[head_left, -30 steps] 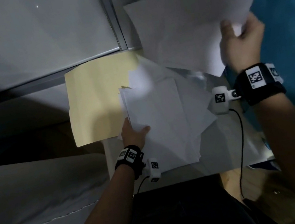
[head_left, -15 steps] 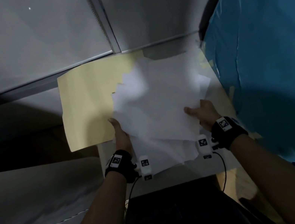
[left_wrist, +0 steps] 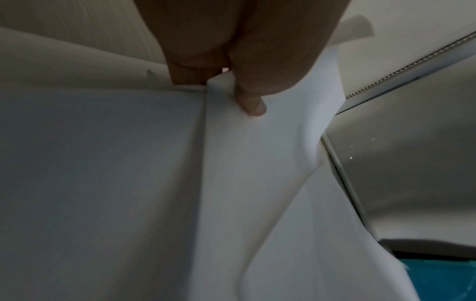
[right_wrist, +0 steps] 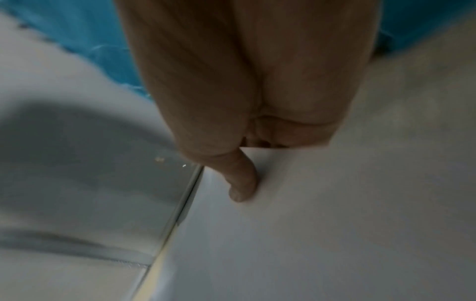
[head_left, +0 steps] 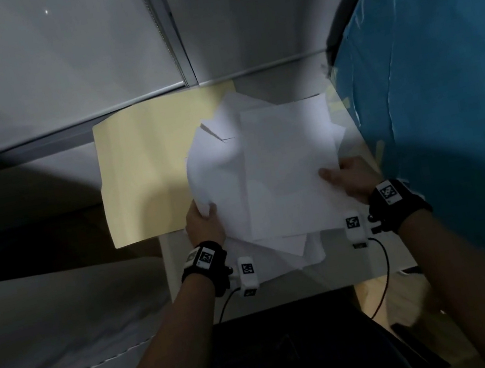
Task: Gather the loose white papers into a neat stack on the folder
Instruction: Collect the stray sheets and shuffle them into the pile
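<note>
White papers (head_left: 281, 170), a loose fan of sheets with corners jutting at several angles, now sit gathered between both hands over the right half of the yellow folder (head_left: 141, 169); a second ago one sheet was raised high in the right hand, away from the pile, and half a second ago it had been brought down onto the rest; since then the sheets have drawn a little closer together, though their edges are not yet flush. Left hand (head_left: 204, 223) pinches the pile's near left edge, thumb on top and fingers beneath, the paper bowing up beside it; the left wrist view shows the thumb (left_wrist: 251, 101) pressed on a curled sheet; right hand (head_left: 352, 179) clamps the near right edge the same way, its thumb (right_wrist: 243, 179) flat on the top sheet. Judged from this, collecting looks finished and squaring is the step in hand: the pile likely needs tapping or sliding so its edges line up, then setting down on the folder; some lower sheets hang past the folder's near edge toward the person. Beneath lies a pale table (head_left: 340, 267); a blue sheet (head_left: 444, 83) hangs close at the right; a grey panelled wall (head_left: 53, 71) stands behind.
</note>
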Tool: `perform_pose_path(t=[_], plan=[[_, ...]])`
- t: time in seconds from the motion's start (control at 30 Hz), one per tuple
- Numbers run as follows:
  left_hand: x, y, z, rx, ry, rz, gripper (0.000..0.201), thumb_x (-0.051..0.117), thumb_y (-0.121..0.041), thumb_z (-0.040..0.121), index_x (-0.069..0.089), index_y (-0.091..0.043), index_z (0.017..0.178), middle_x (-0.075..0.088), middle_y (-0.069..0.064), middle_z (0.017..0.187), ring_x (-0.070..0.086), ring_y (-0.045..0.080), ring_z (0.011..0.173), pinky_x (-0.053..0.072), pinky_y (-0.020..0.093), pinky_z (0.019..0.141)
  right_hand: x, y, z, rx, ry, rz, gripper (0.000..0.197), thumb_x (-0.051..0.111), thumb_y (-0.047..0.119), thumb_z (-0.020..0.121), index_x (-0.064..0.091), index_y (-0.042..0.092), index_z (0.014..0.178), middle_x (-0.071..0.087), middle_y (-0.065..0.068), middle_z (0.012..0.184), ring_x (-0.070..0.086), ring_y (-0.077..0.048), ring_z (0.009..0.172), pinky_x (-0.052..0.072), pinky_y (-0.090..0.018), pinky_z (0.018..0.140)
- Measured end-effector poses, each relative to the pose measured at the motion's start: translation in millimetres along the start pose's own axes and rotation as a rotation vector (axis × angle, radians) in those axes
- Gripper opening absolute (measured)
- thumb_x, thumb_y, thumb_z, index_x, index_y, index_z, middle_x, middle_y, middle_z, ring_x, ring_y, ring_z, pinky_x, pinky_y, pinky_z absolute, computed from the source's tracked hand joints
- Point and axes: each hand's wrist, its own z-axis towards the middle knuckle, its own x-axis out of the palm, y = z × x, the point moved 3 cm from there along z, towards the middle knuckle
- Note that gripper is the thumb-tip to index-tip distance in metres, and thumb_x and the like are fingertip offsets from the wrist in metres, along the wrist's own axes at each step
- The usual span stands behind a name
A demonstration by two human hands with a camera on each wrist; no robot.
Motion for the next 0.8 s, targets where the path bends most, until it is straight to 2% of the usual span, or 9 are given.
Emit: perform_pose_path(t=[0.1,0.27,0.33,0.4,0.47,0.53,0.6,0.67,0.8], plan=[[-3.6,-2.3,-0.1,0.009,0.032,0.001,0.033,0.066,-0.017,0.101,0.068,-0.007,0.133,0.072,0.015,0.124,0.067,0.033,0.112,0.052,0.038,0.093,-24.5,16.1,11.6,-0.207,-0.132,-0.377,0.028,0.075,0.025,0.094,0.07,0.003,0.111,0.072,-0.01,0.097,0.069,-0.029,0.092,0.058,-0.047,0.09],[-6.5,3.1,4.3,-0.027,0.03,-0.033,0.043,0.081,-0.031,0.091,0.071,-0.007,0.126,0.074,0.01,0.12,0.07,0.027,0.104,0.059,0.043,0.09,-32.5,37.5,23.6,-0.251,-0.049,-0.511,0.036,0.075,0.044,0.087,0.074,0.012,0.103,0.075,-0.013,0.101,0.072,-0.035,0.095,0.057,-0.058,0.092],[-5.8,3.5,5.5,-0.032,0.014,-0.061,0.045,0.076,-0.043,0.093,0.072,-0.009,0.121,0.075,0.011,0.118,0.072,0.031,0.106,0.059,0.045,0.091,-11.1,37.0,23.0,-0.231,0.018,-0.683,0.04,0.073,0.051,0.086,0.074,0.018,0.109,0.074,-0.01,0.108,0.069,-0.029,0.1,0.055,-0.046,0.094],[-6.2,2.8,5.1,-0.115,-0.017,-0.123,0.06,0.058,-0.064,0.098,0.071,-0.008,0.115,0.074,0.008,0.106,0.07,0.031,0.101,0.056,0.04,0.09,21.6,36.9,17.1,-0.262,0.067,-0.698,0.052,0.076,0.04,0.089,0.066,0.006,0.128,0.068,-0.012,0.124,0.065,-0.026,0.111,0.051,-0.036,0.096],[-4.1,-0.2,2.8,-0.172,0.004,-0.202,0.07,0.053,-0.072,0.095,0.07,-0.009,0.119,0.072,0.003,0.102,0.068,0.026,0.097,0.052,0.036,0.091,51.7,34.1,10.5,-0.319,0.124,-0.718,0.044,0.079,0.034,0.089,0.068,0.003,0.119,0.066,-0.009,0.11,0.066,-0.027,0.103,0.052,-0.035,0.088],[0.3,-5.1,-2.1,-0.11,0.079,-0.224,0.066,0.08,-0.062,0.083,0.069,-0.015,0.128,0.075,-0.002,0.114,0.07,0.019,0.103,0.055,0.037,0.094,67.9,27.1,7.3,-0.348,0.178,-0.738,0.031,0.082,0.036,0.086,0.068,0.01,0.095,0.066,-0.005,0.089,0.064,-0.023,0.079,0.048,-0.032,0.071],[2.7,-6.0,-3.6,0.001,0.131,-0.098,0.068,0.094,-0.03,0.077,0.064,-0.014,0.136,0.07,0.001,0.13,0.065,0.018,0.11,0.054,0.038,0.094,69.0,27.8,9.0,-0.332,0.166,-0.738,0.04,0.086,0.045,0.079,0.067,0.012,0.09,0.066,-0.002,0.084,0.06,-0.016,0.072,0.048,-0.03,0.068],[3.0,-5.2,-2.2,0.023,0.118,-0.011,0.061,0.089,-0.01,0.08,0.063,-0.007,0.136,0.068,0.009,0.131,0.062,0.021,0.109,0.052,0.037,0.091,54.8,42.5,20.6,-0.368,-0.023,-0.71,0.052,0.086,0.055,0.073,0.066,0.015,0.101,0.065,-0.002,0.095,0.062,-0.018,0.084,0.053,-0.032,0.075],[0.2,2.8,-0.1,-0.055,0.071,-0.052,0.05,0.089,-0.007,0.079,0.07,-0.001,0.124,0.073,0.015,0.121,0.07,0.034,0.109,0.056,0.038,0.085,10.8,78.5,65.9,-0.336,-0.251,-0.98,0.104,0.081,0.074,0.055,0.045,0.019,0.135,0.049,-0.01,0.134,0.047,-0.033,0.124,0.043,-0.048,0.107]])
